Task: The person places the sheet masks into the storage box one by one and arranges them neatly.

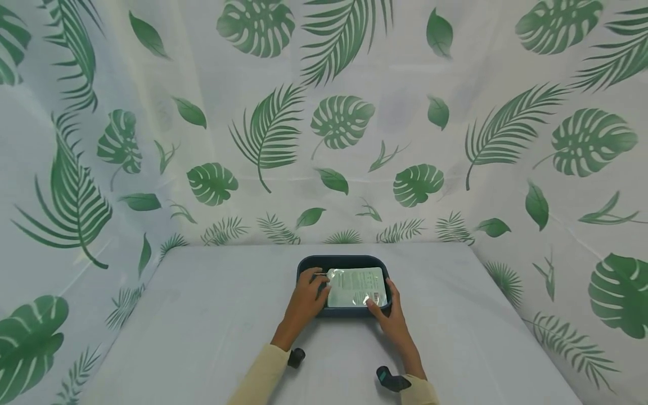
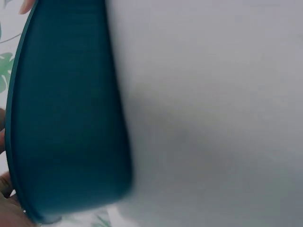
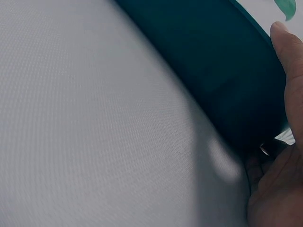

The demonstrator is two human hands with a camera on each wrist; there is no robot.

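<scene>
A dark teal plastic bin (image 1: 341,313) with rounded corners stands on the white-covered table. Inside it lies a shiny pale green and white printed packet (image 1: 354,287), flat side up. My left hand (image 1: 310,292) reaches over the bin's left side, its fingers bent down at the packet's left edge; whether they pinch it I cannot tell. My right hand (image 1: 395,320) holds the bin at its front right corner, the thumb by the front rim and the fingers along the right side. In the right wrist view, the thumb (image 3: 286,47) lies along the bin's outer wall (image 3: 213,71).
White cloth covers the table (image 1: 217,315) around the bin. Behind and at both sides hang white curtains (image 1: 324,214) printed with green leaves. Dark wrist devices sit at both cuffs, one by the left sleeve (image 1: 263,374) and one by the right sleeve (image 1: 419,391).
</scene>
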